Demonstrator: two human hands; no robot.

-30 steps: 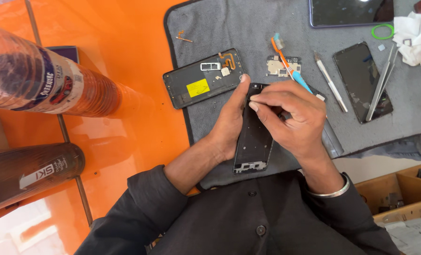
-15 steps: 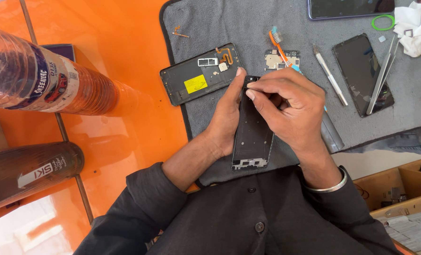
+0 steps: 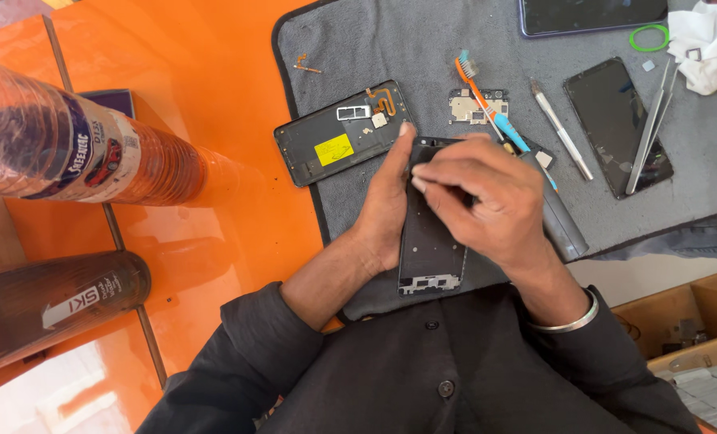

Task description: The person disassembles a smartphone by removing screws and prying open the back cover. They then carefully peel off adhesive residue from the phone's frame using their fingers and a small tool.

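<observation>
On the grey felt mat (image 3: 423, 40) spread over the glossy orange worktop (image 3: 213, 96), the two hands were close together over a black rectangular phone frame (image 3: 432, 249) that lay near the mat's front edge, just in front of the person's dark buttoned jacket. The left hand (image 3: 386, 205) cupped the frame's left long edge, its thumb stretched up toward the top corner, so it was clasped on the frame. The right hand (image 3: 491, 201) lay across the frame's upper end with its fingers curled inward, thumb and forefinger pinched together at the top of the frame; whether anything small sat between them could not be told. A silver bangle (image 3: 563, 320) circled the right wrist. Just beyond the left thumb lay a black phone back cover with a yellow sticker (image 3: 338, 133), inner side up. Beyond the right hand sat a small tan circuit board (image 3: 475, 106), crossed by an orange and blue toothbrush (image 3: 487, 104). Further right lay a slim metal-handled tool (image 3: 562, 128), a dark glass phone screen (image 3: 616, 124), metal tweezers (image 3: 652, 128), a green ring (image 3: 649, 36) and a crumpled white cloth (image 3: 708, 48). Two plastic bottles (image 3: 61, 149) lay on the worktop's left side, well apart from the hands.
</observation>
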